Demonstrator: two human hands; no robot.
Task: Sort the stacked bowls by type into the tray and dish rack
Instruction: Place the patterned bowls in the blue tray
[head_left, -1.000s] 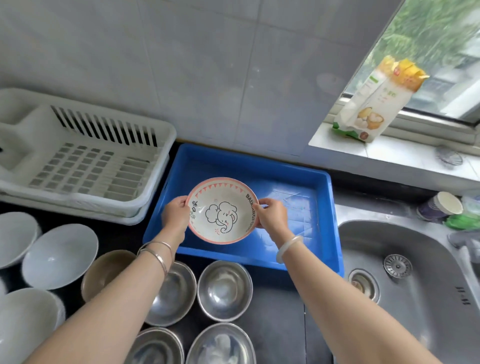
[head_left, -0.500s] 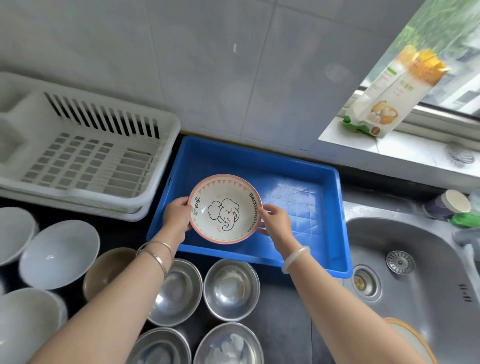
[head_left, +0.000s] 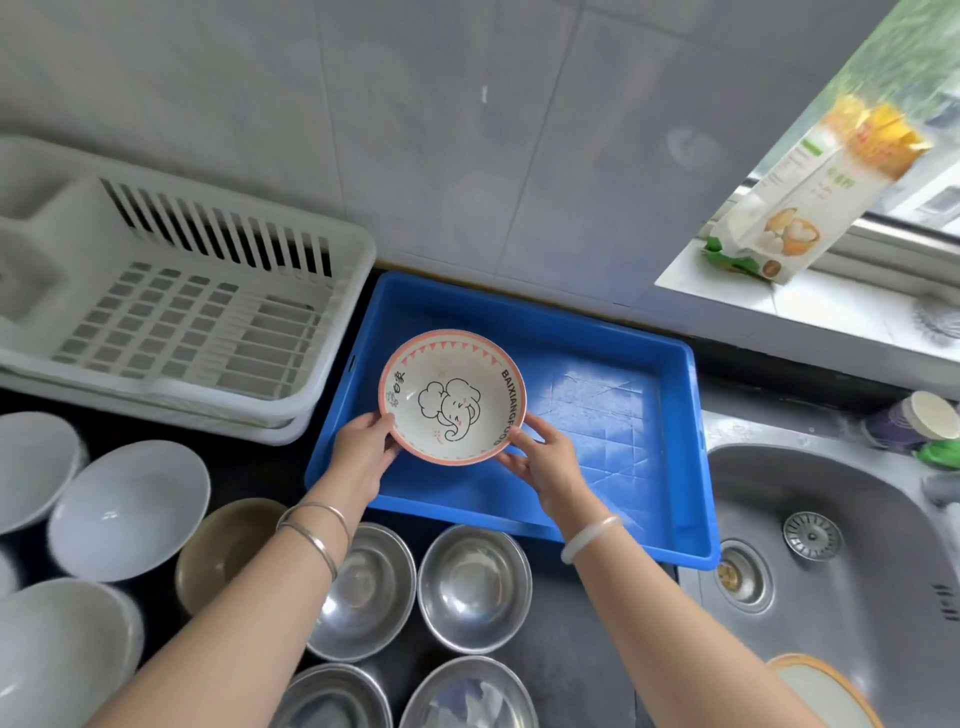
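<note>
A white bowl with a pink rim and an elephant drawing (head_left: 452, 397) is held over the left part of the blue tray (head_left: 597, 332). My left hand (head_left: 363, 452) grips its left edge and my right hand (head_left: 545, 457) its lower right edge. The white dish rack (head_left: 171, 312) stands left of the tray and holds no dishes. Several steel bowls (head_left: 472, 587) sit on the dark counter below my arms. White bowls (head_left: 127, 506) and a brown bowl (head_left: 223, 551) stand at the left.
A steel sink (head_left: 831, 571) lies to the right, with an orange-rimmed dish (head_left: 826, 691) at its near edge. A food packet (head_left: 810, 197) stands on the window sill. A paper cup (head_left: 919, 421) lies beside the sink. The tiled wall runs behind the tray.
The bowl and both hands have moved a little farther over the tray, toward its left side. The view has tilted and shifted slightly.
</note>
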